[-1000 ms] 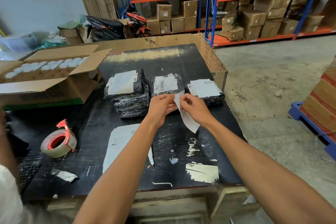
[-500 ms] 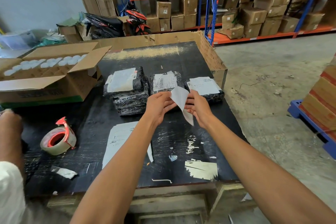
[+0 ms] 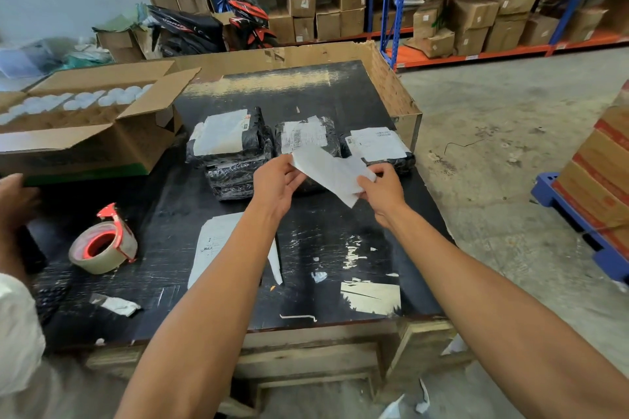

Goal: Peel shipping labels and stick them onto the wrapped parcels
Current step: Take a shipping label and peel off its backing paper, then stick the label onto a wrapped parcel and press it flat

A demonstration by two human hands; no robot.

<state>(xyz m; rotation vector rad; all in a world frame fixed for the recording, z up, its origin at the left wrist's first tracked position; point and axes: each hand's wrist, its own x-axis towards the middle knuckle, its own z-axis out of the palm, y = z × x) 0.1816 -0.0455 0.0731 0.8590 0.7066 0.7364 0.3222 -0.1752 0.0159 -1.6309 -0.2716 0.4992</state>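
Observation:
Both my hands hold a white shipping label in the air above the black table. My left hand pinches its upper left corner. My right hand pinches its lower right end. Just beyond them lie black-wrapped parcels with labels on top: a left parcel stacked on another, a middle parcel and a right parcel. The label hides the front of the middle parcel.
A sheet of labels lies on the table under my left forearm. A tape dispenser sits at left. An open carton stands at the far left. Another person's hand reaches in from the left edge. Paper scraps dot the table's front.
The label hung down between my close-set hands; now my hands have spread apart and lifted it, stretching it out flat and slanted over the middle parcel.

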